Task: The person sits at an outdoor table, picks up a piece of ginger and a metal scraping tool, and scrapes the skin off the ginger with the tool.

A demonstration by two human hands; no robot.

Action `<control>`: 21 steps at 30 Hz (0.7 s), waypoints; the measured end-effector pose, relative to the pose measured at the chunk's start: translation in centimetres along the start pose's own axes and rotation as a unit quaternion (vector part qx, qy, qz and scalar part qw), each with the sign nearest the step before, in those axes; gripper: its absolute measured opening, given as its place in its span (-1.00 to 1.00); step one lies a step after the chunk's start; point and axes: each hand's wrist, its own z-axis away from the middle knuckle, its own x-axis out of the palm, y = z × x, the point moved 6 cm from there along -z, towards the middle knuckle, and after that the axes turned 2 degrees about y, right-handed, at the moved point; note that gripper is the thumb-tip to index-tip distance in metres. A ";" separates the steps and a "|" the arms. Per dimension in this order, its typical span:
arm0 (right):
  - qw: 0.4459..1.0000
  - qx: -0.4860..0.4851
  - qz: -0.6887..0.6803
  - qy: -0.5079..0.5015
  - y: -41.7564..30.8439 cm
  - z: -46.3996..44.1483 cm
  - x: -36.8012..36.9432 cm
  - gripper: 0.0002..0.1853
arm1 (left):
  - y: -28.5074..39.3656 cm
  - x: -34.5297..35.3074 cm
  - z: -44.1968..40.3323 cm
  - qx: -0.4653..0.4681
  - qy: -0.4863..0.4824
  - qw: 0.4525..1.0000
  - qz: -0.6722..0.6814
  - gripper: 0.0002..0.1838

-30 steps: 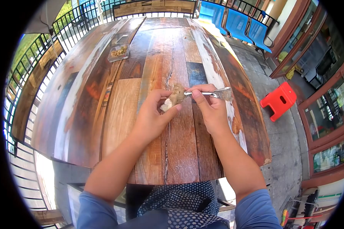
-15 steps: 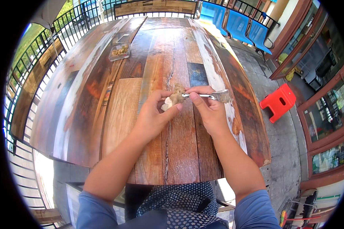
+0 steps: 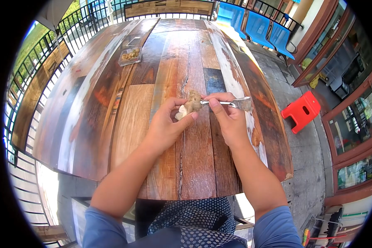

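Note:
My left hand (image 3: 169,122) is closed around a knobbly, light-brown piece of ginger (image 3: 194,102), thumb and fingers on its lower part. A pale, whitish portion shows low on its left side, near the palm. In my right hand (image 3: 228,124) is a slim, shiny metal utensil (image 3: 241,103), pinched between thumb and fingers. Its narrow end reaches left to the ginger's right side, and its broad, flat end points right past my fingers. I cannot make out exactly what kind of utensil it is. Both hands are over the near middle of the wooden table (image 3: 165,165).
A clear plastic box (image 3: 130,56) with yellowish-brown pieces in it stands on the table's far left. To the right of the table are a red stool (image 3: 301,111) and blue chairs (image 3: 258,28). A black railing (image 3: 33,62) runs along the left.
The metal utensil and my right hand have shifted slightly right. The ginger looks slightly turned in my left hand, which has hardly moved.

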 end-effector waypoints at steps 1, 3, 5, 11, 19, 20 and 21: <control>1.000 0.000 0.000 0.000 0.1 0.0 0.0 -0.84 | 0.0 0.0 0.0 -0.004 0.000 1.000 -0.005 -0.57; 0.999 -0.028 -0.003 -0.017 0.1 0.1 0.3 -0.85 | -0.1 0.0 0.0 -0.004 0.000 1.000 0.003 -0.56; 0.999 -0.029 -0.001 -0.017 0.0 0.2 0.5 -0.85 | -0.1 0.0 0.1 -0.004 -0.001 1.000 0.012 -0.56; 0.999 -0.030 0.000 -0.011 -0.1 0.1 0.3 -0.85 | 0.4 0.1 0.1 -0.023 -0.006 0.999 -0.024 -0.61; 1.000 -0.009 -0.001 -0.010 0.1 0.2 0.4 -0.81 | -0.1 0.0 0.1 -0.037 -0.012 0.999 -0.007 -0.60; 1.000 -0.022 0.004 -0.013 0.2 0.1 0.4 -0.81 | -0.1 0.0 0.1 -0.037 -0.012 0.999 -0.007 -0.60; 0.999 -0.036 0.008 -0.016 0.1 0.1 0.4 -0.81 | -0.2 0.0 0.0 -0.035 -0.013 0.999 0.003 -0.60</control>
